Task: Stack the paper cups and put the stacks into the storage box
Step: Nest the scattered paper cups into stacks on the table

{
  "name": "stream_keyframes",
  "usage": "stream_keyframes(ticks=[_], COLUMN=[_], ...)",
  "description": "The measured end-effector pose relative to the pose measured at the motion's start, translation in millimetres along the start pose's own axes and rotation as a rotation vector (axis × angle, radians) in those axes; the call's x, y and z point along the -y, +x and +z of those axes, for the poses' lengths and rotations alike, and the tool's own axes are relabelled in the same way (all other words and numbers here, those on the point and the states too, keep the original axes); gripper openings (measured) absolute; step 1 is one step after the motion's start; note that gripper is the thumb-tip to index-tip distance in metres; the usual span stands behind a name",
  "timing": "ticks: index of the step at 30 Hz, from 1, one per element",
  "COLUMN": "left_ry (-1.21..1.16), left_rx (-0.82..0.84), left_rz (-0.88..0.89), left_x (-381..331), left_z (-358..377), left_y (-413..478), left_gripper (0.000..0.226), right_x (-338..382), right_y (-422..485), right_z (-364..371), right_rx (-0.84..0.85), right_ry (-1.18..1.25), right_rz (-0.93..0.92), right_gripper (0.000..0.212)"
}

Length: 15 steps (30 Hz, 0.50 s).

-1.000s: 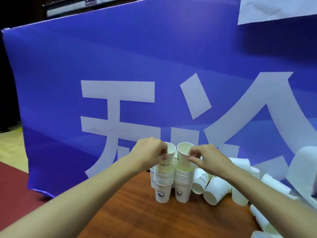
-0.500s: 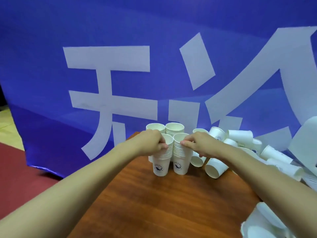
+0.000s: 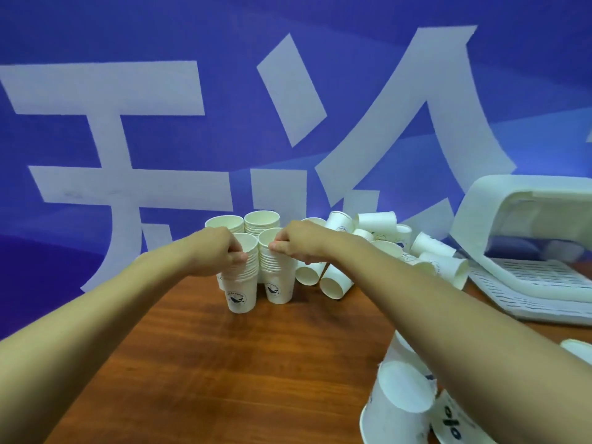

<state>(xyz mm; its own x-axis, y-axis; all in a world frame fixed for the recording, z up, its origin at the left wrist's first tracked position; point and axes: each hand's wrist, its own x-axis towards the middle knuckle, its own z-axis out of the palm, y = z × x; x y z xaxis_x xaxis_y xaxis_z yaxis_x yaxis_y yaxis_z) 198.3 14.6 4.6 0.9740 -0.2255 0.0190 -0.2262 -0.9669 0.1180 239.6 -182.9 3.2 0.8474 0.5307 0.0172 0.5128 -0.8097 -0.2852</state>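
Two stacks of white paper cups stand side by side on the brown wooden table (image 3: 208, 363). My left hand (image 3: 221, 251) pinches the rim of the left stack (image 3: 242, 283). My right hand (image 3: 294, 241) pinches the rim of the right stack (image 3: 278, 277). Two more upright stacks (image 3: 261, 221) stand just behind them. A heap of loose cups (image 3: 384, 251) lies on its side to the right. The white slatted storage box (image 3: 528, 283) lies tipped over at the right edge.
A blue banner (image 3: 224, 139) with large white characters stands close behind the table. Several overturned cups (image 3: 400, 408) lie at the near right under my right forearm. The table's left edge runs diagonally from the stacks toward me.
Both hands have pushed the top cups down, so the two front stacks are shorter and compact. The view has tilted down and moved closer; the storage box now shows at right.
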Motion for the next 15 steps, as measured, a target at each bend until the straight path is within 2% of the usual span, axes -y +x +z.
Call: stream_keyframes(ticks=[4, 15], left_ry=[0.049, 0.084], left_rx=[0.000, -0.076], left_rz=[-0.013, -0.009], left_x=[0.4, 3.1], left_z=[-2.5, 11.4], left_y=[1.9, 4.9], left_gripper=[0.042, 0.047], right_x=[1.9, 1.8], right_y=[-1.3, -2.4], right_z=[1.2, 12.4], right_rx=[-0.029, -0.087], right_ry=[0.005, 0.057], right_rz=[-0.017, 0.043], right_gripper=[0.036, 0.040])
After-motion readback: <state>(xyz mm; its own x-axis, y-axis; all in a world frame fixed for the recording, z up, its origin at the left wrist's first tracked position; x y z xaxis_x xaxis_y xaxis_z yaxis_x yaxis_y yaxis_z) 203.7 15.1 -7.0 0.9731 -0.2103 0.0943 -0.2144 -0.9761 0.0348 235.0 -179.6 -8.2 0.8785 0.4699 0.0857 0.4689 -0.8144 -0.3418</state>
